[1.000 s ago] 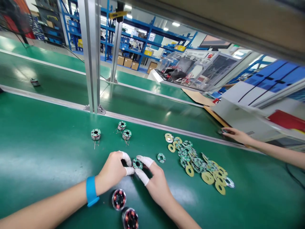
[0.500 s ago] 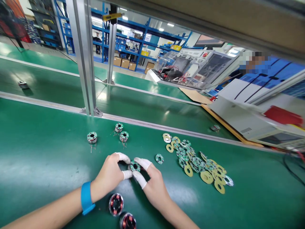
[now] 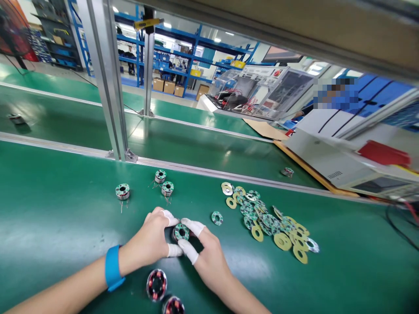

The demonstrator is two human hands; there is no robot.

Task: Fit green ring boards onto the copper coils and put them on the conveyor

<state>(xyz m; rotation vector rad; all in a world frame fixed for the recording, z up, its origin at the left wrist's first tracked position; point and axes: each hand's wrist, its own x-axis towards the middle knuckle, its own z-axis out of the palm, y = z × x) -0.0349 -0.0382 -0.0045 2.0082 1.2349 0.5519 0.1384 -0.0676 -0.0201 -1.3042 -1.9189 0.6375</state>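
Observation:
Between my two hands, low over the green table, is a motor stator (image 3: 178, 239) with a green ring-shaped circuit board (image 3: 181, 232) on top. My left hand (image 3: 153, 237), with white finger cots and a blue wristband, grips it from the left with thumb and finger. From the right, my right hand (image 3: 209, 250), also in white finger cots, pinches the board's edge. Just to the right lies a loose ring board (image 3: 217, 218). Nearer to me are two bare stators with copper windings, one whole (image 3: 156, 285) and one cut by the frame edge (image 3: 173, 305).
Three stators with boards, one at left (image 3: 122, 192), stand beyond my hands. A pile of ring boards (image 3: 268, 222) lies to the right. An aluminium post (image 3: 104, 83) rises from the rail behind. Grey equipment (image 3: 327, 148) stands at back right, near a person.
The view has shifted slightly, so the table items sit a little further left. Both hands keep their hold on the stator and board.

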